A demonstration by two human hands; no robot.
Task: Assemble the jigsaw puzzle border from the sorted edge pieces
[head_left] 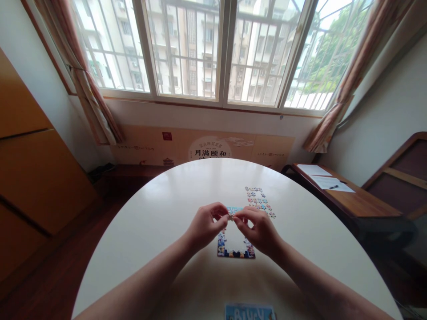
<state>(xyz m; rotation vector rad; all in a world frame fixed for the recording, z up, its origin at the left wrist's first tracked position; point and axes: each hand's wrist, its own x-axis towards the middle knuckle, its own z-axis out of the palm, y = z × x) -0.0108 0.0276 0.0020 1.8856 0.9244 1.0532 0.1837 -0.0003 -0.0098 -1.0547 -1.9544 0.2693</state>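
Observation:
Above a partly filled jigsaw puzzle (236,254), my left hand (207,223) and my right hand (258,227) meet fingertip to fingertip. Both are closed in a pinch on one small puzzle piece (231,217), which the fingers mostly cover. The jigsaw has a coloured border along its bottom and sides, and a bare whitish middle. My hands hide parts of its upper sides. Behind my right hand, several loose puzzle pieces (255,201) lie spread out in rough rows on the white table.
The round white table (147,231) fills the middle of the view. At its near side lies a blue box (249,312) with white lettering, cut off by the frame. Papers (328,182) and a pen rest on a wooden side table (370,200) at the right. A barred window is ahead.

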